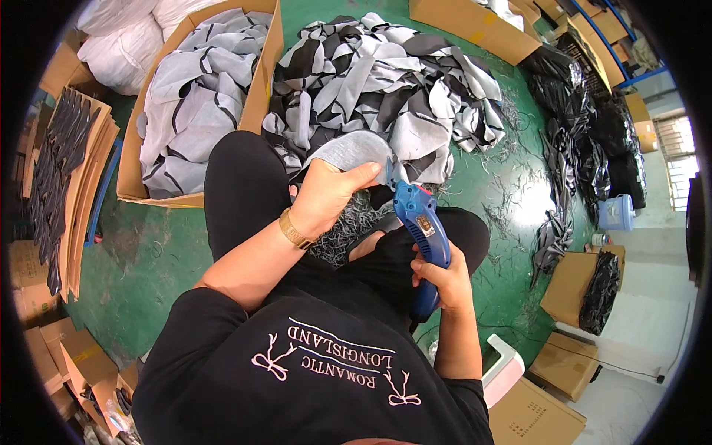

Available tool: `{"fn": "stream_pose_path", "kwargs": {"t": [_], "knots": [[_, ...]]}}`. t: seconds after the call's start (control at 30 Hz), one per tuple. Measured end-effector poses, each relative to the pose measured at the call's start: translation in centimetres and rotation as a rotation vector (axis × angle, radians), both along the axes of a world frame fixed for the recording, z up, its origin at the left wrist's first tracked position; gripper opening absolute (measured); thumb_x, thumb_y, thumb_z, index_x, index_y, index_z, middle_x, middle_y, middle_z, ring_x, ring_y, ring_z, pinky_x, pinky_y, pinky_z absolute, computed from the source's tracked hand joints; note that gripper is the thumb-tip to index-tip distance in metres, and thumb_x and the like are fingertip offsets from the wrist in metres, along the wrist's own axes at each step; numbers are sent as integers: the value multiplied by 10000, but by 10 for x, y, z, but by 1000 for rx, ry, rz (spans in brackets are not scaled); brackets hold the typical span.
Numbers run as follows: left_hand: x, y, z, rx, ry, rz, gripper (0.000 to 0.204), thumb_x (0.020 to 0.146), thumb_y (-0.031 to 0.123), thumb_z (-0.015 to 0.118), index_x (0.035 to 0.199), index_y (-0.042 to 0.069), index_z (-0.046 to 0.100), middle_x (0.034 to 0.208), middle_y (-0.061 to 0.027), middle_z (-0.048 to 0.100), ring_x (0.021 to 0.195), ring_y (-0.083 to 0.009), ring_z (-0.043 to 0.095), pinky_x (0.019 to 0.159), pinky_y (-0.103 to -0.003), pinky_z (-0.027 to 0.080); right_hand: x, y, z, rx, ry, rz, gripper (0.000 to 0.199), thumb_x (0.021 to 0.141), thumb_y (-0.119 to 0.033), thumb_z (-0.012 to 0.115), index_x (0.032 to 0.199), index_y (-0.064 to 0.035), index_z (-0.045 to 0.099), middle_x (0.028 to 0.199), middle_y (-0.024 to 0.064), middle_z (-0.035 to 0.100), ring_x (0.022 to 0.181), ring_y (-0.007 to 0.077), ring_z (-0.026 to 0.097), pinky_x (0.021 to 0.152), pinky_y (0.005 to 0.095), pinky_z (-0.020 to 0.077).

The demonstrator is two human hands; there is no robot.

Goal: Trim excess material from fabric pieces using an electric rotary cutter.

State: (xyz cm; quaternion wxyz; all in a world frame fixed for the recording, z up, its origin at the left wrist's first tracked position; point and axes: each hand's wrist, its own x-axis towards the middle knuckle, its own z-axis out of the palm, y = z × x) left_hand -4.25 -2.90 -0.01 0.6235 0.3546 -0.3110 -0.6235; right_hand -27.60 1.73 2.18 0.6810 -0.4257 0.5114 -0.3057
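Your left hand point(326, 194), near the middle of the frame, is clenched on a grey fabric piece point(354, 150), thumb on top and fingers hidden underneath it. Your right hand point(443, 280), lower and to the right, is wrapped around the handle of a blue cutter point(421, 230), whose tip meets the edge of the fabric piece; the blade itself is too small to make out. Below the fabric, a heap of thin trimmings point(347, 222) lies in your lap, partly covered by your left wrist. Above it, a pile of grey, black and white pieces point(386, 81) spreads over the green floor point(148, 252). At the upper left, 1 cardboard box point(259, 96) holds more pieces, its far end cut off by the rim.
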Motion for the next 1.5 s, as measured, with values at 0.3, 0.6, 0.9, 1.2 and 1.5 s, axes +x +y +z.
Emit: {"fn": "stream_pose_path", "kwargs": {"t": [0.3, 0.6, 0.9, 1.2, 1.5], "knots": [[8, 0, 10, -103, -317, -19, 221, 791, 28, 613, 1009, -4, 635, 917, -20, 651, 824, -95, 597, 740, -262, 488, -6, -4, 14, 18, 16, 20, 311, 667, 22, 667, 959, 51, 562, 732, 72, 567, 528, 162, 567, 487, 283, 485], [23, -2, 10, -199, -509, -184, 260, 795, -14, 624, 1054, 1, 610, 959, -11, 652, 880, -90, 601, 793, -261, 482, -5, -13, 17, 9, -22, 43, 329, 676, -18, 692, 971, 48, 562, 727, 68, 570, 543, 159, 565, 491, 284, 488], [6, 17, 1, -105, -231, -354, 370, 841, -15, 585, 1206, -1, 524, 1109, -47, 617, 998, -111, 584, 876, -280, 471, 40, -56, 29, -318, 33, -43, 373, 718, -103, 765, 1016, 18, 578, 816, 37, 625, 668, 100, 581, 617, 245, 481], [-2, 12, 7, 194, 231, -232, 329, 847, 49, 673, 1161, 27, 577, 1087, -51, 642, 964, -146, 622, 858, -310, 491, 57, -56, 16, -416, 255, 58, 450, 650, -110, 798, 1030, 9, 587, 798, 22, 614, 694, 83, 561, 652, 244, 479], [4, 4, -11, 181, 262, -196, 264, 845, 55, 672, 1105, 38, 626, 1072, -46, 661, 966, -160, 625, 875, -325, 482, 16, -39, -1, -125, -120, -110, 371, 706, -88, 706, 1024, 31, 557, 772, 82, 574, 659, 158, 567, 608, 277, 477]]}}
